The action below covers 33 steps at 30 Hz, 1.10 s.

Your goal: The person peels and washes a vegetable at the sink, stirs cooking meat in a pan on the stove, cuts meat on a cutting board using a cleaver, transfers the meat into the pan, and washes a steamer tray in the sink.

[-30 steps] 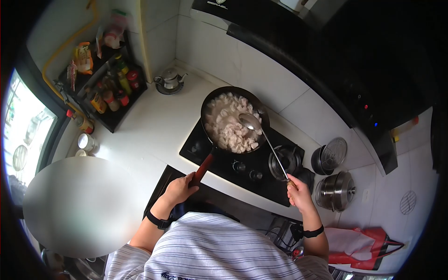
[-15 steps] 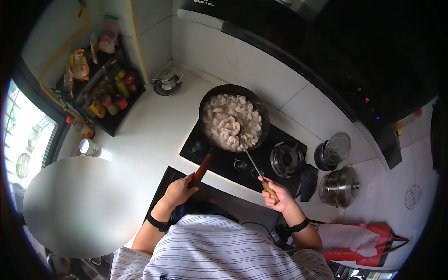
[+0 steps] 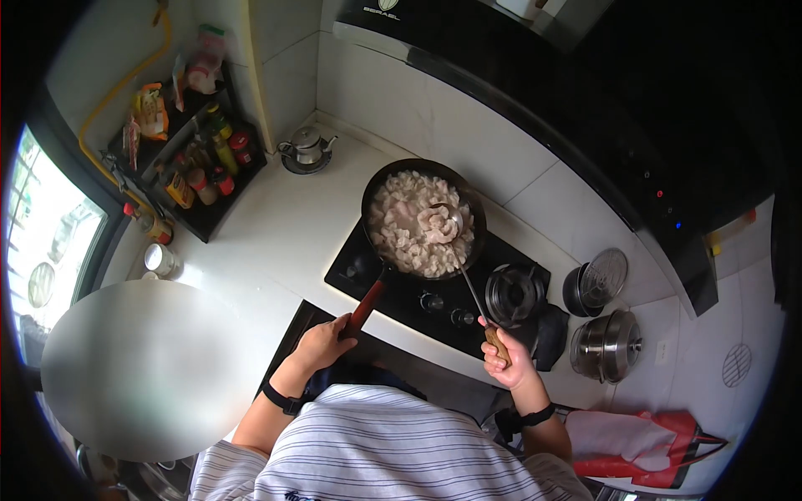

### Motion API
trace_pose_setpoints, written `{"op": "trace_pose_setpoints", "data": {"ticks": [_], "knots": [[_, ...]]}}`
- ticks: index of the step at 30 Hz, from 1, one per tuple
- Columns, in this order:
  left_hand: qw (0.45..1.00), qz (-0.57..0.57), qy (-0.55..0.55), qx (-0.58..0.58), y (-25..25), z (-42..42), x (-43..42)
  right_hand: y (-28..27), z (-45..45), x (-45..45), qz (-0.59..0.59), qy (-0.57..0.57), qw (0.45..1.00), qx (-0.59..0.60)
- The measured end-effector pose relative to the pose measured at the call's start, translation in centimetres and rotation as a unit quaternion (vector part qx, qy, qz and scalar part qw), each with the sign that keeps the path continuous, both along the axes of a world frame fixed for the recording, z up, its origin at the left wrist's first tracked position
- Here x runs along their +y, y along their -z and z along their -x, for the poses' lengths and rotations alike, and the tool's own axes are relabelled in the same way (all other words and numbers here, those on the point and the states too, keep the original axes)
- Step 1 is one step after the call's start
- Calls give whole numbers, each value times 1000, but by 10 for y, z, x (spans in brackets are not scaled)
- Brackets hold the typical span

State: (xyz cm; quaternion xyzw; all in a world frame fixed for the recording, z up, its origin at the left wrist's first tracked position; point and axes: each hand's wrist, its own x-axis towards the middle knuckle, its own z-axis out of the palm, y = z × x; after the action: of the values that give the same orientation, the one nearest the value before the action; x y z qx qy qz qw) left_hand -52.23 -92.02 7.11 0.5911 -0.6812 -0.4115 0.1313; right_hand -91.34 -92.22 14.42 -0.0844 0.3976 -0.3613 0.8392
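A dark wok (image 3: 368, 219) sits on the left burner, filled with pale pieces of meat (image 3: 415, 254) in cloudy liquid. My left hand (image 3: 324, 341) is closed around the wok's reddish-brown handle. With my right hand (image 3: 510, 359) I grip the wooden handle of a metal ladle (image 3: 470, 289). Its bowl is at the right part of the wok and carries a heap of the pale meat. Whether the bowl's underside touches the food below is hidden.
The black gas stove (image 3: 418, 311) has a second burner (image 3: 515, 295) on the right. Pots (image 3: 603, 346) stand beyond it. A small metal teapot (image 3: 307, 149) and a seasoning rack (image 3: 205, 221) are on the left. The range hood (image 3: 535, 117) overhangs the back.
The ladle has moved right inside the wok, and meat now heaps in its raised bowl. My right hand has shifted slightly right and down; my left hand stays on the wok handle.
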Motion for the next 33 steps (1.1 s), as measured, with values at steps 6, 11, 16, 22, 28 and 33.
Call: {"op": "trace_pose_setpoints", "data": {"ticks": [6,11,16,22,28,33], "knots": [[1000,-3,3,4,-1,-1,-1,-7,-11,0,53,-22,994,90],[1000,3,6,15,3,-2,-1,-4,-26,1,42,-39,997,58],[1000,8,2,17,3,-2,0,1,-49,6,105,-77,975,178],[1000,0,5,14,1,-2,-2,5,-60,5,137,-103,953,251],[1000,-3,9,9,2,-2,-3,2,-56,10,101,-66,979,163],[1000,-6,12,5,0,-2,-3,5,-48,7,84,-26,990,108]]}}
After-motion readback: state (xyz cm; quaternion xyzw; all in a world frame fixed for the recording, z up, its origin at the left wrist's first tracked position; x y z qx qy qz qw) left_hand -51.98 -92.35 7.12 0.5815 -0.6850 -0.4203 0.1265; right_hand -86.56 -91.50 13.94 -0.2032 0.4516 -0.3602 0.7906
